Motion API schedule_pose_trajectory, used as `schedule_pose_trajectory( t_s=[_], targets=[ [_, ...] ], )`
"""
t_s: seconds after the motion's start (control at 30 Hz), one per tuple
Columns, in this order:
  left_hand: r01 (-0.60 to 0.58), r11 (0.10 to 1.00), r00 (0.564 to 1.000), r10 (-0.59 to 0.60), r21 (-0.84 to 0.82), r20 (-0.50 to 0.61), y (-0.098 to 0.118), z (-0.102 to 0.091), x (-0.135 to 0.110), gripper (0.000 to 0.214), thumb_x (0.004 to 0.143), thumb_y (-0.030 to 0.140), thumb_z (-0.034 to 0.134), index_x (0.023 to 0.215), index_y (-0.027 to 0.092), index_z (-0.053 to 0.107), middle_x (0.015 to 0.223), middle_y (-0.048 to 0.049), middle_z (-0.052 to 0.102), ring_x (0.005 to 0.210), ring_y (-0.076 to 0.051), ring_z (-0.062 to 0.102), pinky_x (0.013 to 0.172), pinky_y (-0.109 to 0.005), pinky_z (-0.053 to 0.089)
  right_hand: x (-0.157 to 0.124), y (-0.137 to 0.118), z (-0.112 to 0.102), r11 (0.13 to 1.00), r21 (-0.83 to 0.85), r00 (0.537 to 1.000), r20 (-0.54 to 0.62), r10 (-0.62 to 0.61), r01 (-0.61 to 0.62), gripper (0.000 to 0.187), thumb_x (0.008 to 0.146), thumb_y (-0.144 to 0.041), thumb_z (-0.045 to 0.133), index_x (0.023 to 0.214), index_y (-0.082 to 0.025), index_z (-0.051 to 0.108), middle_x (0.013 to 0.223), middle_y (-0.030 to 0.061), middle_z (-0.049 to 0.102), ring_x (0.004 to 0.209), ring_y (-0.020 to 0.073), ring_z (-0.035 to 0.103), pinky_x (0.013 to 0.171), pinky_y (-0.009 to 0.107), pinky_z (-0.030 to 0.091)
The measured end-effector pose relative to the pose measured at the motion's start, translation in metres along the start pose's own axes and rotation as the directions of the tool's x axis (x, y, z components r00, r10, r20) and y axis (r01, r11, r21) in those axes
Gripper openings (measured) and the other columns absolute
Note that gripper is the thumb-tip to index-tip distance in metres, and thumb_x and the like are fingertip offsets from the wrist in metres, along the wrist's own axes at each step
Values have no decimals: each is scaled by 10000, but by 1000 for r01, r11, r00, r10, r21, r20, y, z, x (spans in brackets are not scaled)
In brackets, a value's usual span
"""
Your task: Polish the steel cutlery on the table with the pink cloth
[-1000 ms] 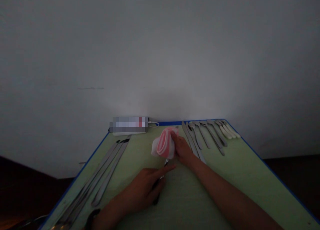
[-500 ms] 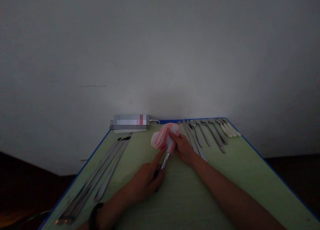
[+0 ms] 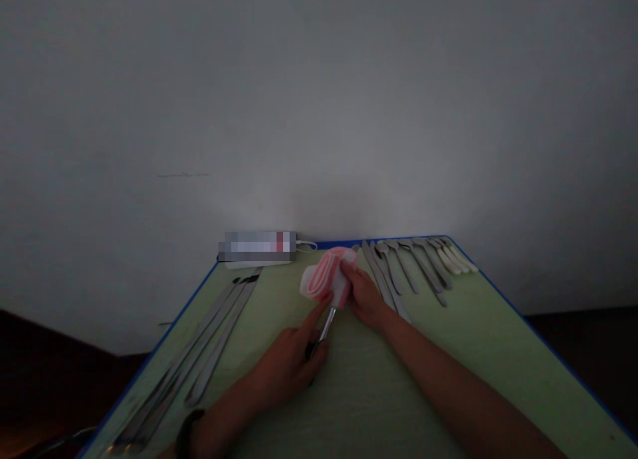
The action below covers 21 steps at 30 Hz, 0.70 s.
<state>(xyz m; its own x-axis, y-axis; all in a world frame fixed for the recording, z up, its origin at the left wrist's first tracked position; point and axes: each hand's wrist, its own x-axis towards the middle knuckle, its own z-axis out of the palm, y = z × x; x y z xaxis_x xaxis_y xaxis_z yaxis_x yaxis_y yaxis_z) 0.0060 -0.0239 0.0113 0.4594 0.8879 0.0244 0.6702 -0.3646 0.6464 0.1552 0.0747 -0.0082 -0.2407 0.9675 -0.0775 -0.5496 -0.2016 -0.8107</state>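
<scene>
My left hand (image 3: 294,359) is closed round the dark handle of a metal-shafted utensil (image 3: 327,325), its index finger stretched up to the cloth. A folded pink and white striped cloth (image 3: 323,273) covers the utensil's far end, so its head is hidden. Gripping that cloth from the right side is my right hand (image 3: 366,296), with the thumb on top. Just beyond the right hand lie table knives (image 3: 381,273).
Long metal utensils (image 3: 219,333) lie along the left of the green table (image 3: 369,399). Spoons and forks (image 3: 413,263) and white-handled cutlery (image 3: 453,256) line the back right. A blurred-out box-like object (image 3: 258,246) with a white cable (image 3: 308,245) stands against the wall (image 3: 319,113).
Both hands keep their hold on the utensil and cloth, with hardly any motion. The whole view has shifted very slightly.
</scene>
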Motion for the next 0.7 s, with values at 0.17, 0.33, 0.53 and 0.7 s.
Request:
schedule_pose_trajectory(
  t_s=[0.17, 0.33, 0.53, 0.7],
  targets=[
    [24, 996, 998, -29, -91, -61, -1, 0, 1, 731, 879, 184, 398, 1449, 165, -58, 575, 89, 494, 481, -103, 447, 493, -212, 332, 1, 1, 0, 1000, 29, 1000, -4, 8, -8, 343, 674, -489, 665, 759, -158, 630, 634, 1, 627, 571, 128, 534, 587, 269, 397],
    [38, 987, 995, -52, -155, -89, -5, 3, 1, 791, 855, 169, 410, 1443, 149, -118, 590, 81, 513, 484, -102, 451, 489, -216, 321, -1, -1, 2, 999, 33, 1000, 28, 2, -3, 343, 679, -489, 665, 735, -153, 622, 644, 14, 642, 624, 147, 578, 611, 275, 421],
    [17, 989, 997, -28, -144, -72, -4, 0, 1, 771, 861, 170, 406, 1447, 157, -95, 587, 85, 505, 485, -98, 442, 501, -215, 325, -3, -4, 4, 999, 32, 1000, 9, 12, -12, 348, 673, -487, 669, 719, -146, 616, 638, 20, 645, 642, 152, 590, 595, 265, 424],
    [25, 994, 998, -32, -108, -63, 0, -2, 2, 735, 860, 173, 401, 1454, 177, -31, 590, 84, 506, 494, -98, 456, 510, -214, 329, -1, 0, 1, 1000, 26, 1000, 25, 2, -2, 326, 680, -471, 664, 720, -150, 625, 637, 14, 646, 567, 131, 556, 556, 260, 409]
  ],
)
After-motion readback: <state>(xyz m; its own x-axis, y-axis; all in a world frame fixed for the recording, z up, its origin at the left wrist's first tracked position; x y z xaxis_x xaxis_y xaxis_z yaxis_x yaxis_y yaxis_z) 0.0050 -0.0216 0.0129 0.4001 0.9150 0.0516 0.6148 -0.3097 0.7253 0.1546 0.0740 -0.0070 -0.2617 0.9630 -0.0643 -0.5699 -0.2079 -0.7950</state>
